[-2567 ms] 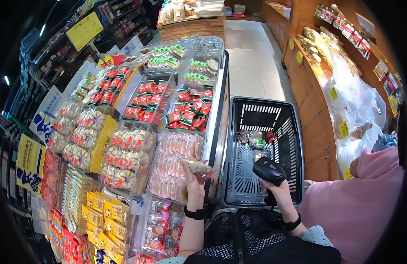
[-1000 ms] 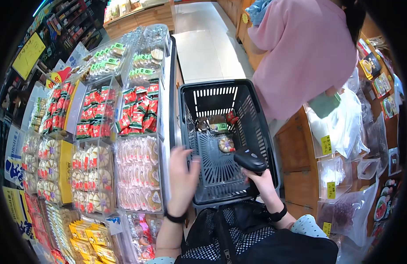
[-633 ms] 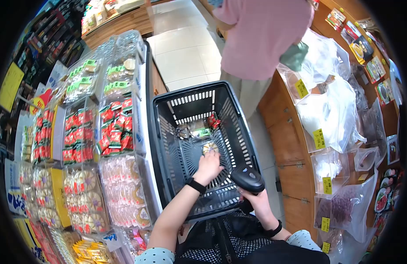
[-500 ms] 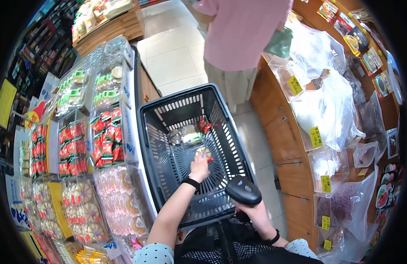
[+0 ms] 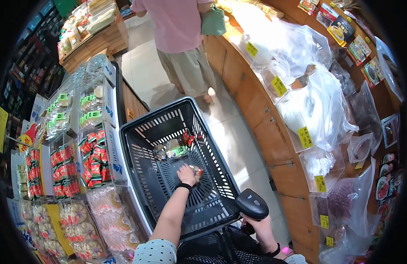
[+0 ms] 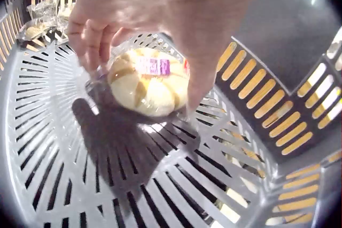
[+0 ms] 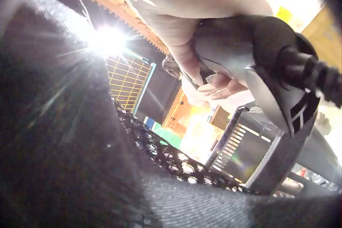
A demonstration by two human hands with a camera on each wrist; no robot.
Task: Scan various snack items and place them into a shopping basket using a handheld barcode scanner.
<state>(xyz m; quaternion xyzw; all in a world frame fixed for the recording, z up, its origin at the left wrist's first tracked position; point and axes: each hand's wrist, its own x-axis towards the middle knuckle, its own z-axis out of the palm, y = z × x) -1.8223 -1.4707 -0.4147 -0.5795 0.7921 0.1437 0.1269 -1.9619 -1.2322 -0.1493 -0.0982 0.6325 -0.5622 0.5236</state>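
Observation:
My left hand is down inside a black slotted shopping basket. Its fingers and thumb grip the sides of a round pale cake in clear wrap, which has a purple-and-white label and sits low over the basket floor. Farther up the basket lie a green-labelled packet, a red packet and a clear-wrapped item. My right hand holds a black handheld barcode scanner by its handle, beside the basket's near right corner. In the right wrist view, fingers curl round the scanner.
On the left, clear bins hold red packets and wrapped cakes. A curved wooden counter with plastic-covered bins runs along the right. A person in a pink top is in the aisle ahead.
My left hand held a wrapped packet over the left bins, let it go, then reached into the basket and took hold of the round cake. The person in pink moved away up the aisle.

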